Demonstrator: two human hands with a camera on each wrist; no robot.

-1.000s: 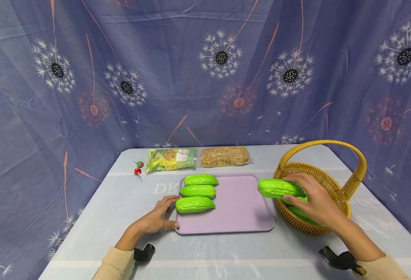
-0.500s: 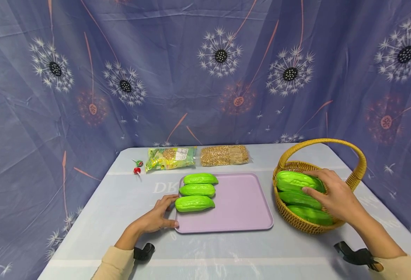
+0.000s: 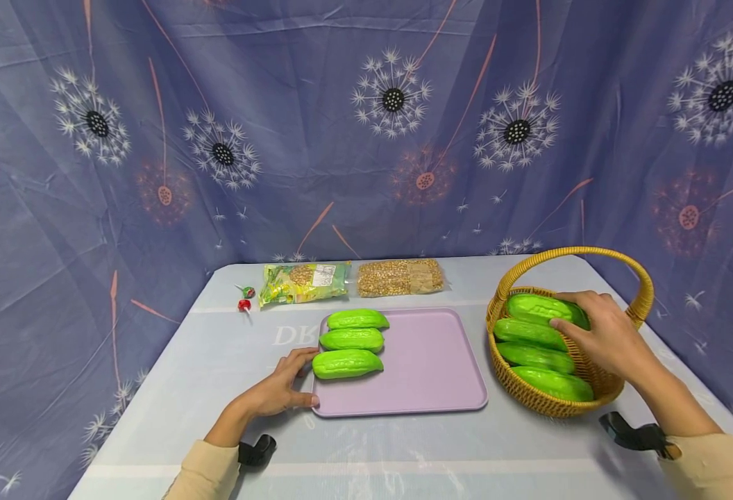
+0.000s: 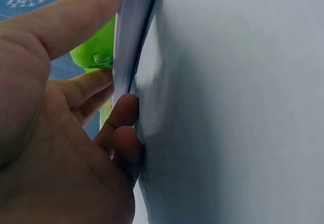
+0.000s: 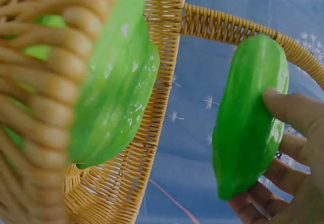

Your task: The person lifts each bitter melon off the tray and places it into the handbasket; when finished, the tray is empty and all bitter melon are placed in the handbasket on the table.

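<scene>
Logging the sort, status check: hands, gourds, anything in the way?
Right hand grips green gourd at basket back. Left hand pinches tray corner. Three gourds on tray; nothing blocking.

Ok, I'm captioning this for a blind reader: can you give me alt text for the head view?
A person's right hand grips a green gourd at the back of a wicker basket holding three more, while the left hand holds the edge of a purple tray carrying three gourds in a row on a table.
</scene>
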